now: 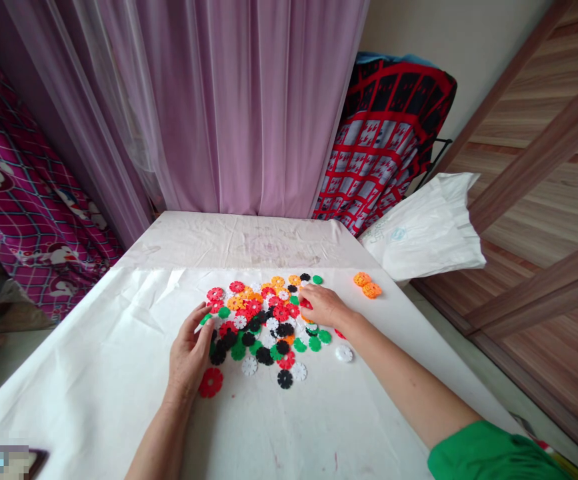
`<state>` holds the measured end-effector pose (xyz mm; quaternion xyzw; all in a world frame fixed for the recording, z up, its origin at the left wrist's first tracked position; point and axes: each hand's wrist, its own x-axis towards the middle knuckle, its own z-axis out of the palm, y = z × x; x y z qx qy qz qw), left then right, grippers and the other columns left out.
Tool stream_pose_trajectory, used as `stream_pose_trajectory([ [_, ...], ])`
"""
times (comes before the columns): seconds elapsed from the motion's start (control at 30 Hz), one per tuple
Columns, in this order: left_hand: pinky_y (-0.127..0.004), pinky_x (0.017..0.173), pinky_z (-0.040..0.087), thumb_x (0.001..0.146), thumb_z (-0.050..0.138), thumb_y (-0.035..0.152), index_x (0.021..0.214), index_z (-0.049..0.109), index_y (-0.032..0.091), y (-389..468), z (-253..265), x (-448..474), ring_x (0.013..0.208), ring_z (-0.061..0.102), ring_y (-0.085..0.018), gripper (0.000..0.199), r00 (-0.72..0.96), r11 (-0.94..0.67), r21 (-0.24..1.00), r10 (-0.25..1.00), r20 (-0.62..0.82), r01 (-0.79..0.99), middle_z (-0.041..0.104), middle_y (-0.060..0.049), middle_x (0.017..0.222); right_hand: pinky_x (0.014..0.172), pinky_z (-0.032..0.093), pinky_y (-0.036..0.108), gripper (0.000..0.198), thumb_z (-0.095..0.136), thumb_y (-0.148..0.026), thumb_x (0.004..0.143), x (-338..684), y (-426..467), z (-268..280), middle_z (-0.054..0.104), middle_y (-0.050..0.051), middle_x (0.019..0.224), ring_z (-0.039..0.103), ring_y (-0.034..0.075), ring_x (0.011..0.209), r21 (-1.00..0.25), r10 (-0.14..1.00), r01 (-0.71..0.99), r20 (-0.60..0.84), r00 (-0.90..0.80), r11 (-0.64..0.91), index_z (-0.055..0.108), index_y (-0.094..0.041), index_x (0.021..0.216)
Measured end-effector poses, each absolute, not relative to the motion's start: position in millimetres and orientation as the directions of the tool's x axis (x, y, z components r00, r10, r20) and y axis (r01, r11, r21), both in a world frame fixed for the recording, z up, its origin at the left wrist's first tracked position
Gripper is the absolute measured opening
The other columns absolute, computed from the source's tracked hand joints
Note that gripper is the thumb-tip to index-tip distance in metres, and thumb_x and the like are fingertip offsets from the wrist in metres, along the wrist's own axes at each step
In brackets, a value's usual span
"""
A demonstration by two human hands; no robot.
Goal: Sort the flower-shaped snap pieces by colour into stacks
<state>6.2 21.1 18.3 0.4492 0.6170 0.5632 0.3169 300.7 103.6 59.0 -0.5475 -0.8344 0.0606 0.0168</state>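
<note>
Curving loosely open, the left hand [187, 357] holds nothing visible beside the pile of notched discs [281, 312] on the surface [279, 433]. Colours lie mixed there, so most seems undone; only a white piece [344, 353] and, farther, the orange clusters [367, 285] sit apart. The right hand [326, 305], fingers bent, covers some discs; its grip I cannot tell. Beyond, a white bag [423, 230] and purple curtain [263, 100] obstruct nothing.

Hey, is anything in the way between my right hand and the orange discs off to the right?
Nothing visible is: only white cloth shows between your right hand and the orange discs. The rightmost white disc lies off that line, nearer you.
</note>
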Motion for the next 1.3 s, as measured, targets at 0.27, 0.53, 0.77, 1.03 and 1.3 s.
stream_pose_trajectory([
  [0.27,-0.038,0.103,0.051,0.082,0.059,0.051,0.109,0.068,0.024,19.7,21.2,6.5,0.131,0.054,-0.026,0.039,-0.393,-0.017,0.981,0.915,0.094,0.194,0.060,-0.008,0.141,0.088,0.040,0.029,0.025,0.062,-0.013,0.081,294.3,113.1,58.4,0.069,0.005,0.115,0.057,0.022,0.109,-0.148,0.903,0.895,-0.022,-0.429,0.422,0.067,-0.022,0.104],
  [0.53,-0.038,0.102,0.052,0.081,0.060,0.049,0.108,0.068,0.023,20.3,21.1,8.1,0.131,0.054,-0.027,0.039,-0.412,-0.009,0.984,0.908,0.083,0.178,0.060,-0.009,0.140,0.084,0.041,0.028,0.025,0.064,-0.017,0.081,289.7,120.8,58.9,0.069,0.006,0.113,0.060,0.022,0.107,-0.126,0.910,0.909,-0.070,-0.408,0.397,0.068,-0.023,0.105],
  [0.77,-0.037,0.101,0.052,0.079,0.061,0.051,0.108,0.068,0.022,20.5,20.3,7.6,0.132,0.053,-0.027,0.042,-0.414,-0.018,0.985,0.906,0.090,0.174,0.060,-0.009,0.140,0.077,0.042,0.025,0.030,0.067,-0.020,0.078,289.3,121.2,61.2,0.072,0.002,0.106,0.064,0.019,0.099,-0.199,0.947,0.939,-0.107,-0.304,0.279,0.065,-0.023,0.108],
  [1.03,-0.038,0.102,0.052,0.078,0.061,0.052,0.108,0.069,0.023,20.3,19.9,7.8,0.132,0.053,-0.028,0.042,-0.412,-0.015,0.984,0.907,0.088,0.178,0.060,-0.009,0.140,0.079,0.044,0.024,0.030,0.069,-0.020,0.076,294.7,124.5,54.0,0.072,0.002,0.107,0.065,0.017,0.097,-0.262,0.955,0.934,-0.105,-0.277,0.242,0.066,-0.023,0.106],
  [1.3,-0.039,0.102,0.052,0.077,0.061,0.054,0.108,0.068,0.022,20.5,19.1,6.8,0.132,0.053,-0.028,0.045,-0.413,-0.014,0.978,0.905,0.101,0.209,0.059,-0.010,0.141,0.079,0.043,0.024,0.024,0.069,-0.025,0.076,295.7,124.5,59.0,0.071,0.002,0.106,0.064,0.018,0.099,-0.194,0.951,0.948,-0.131,-0.280,0.252,0.070,-0.023,0.100],
])
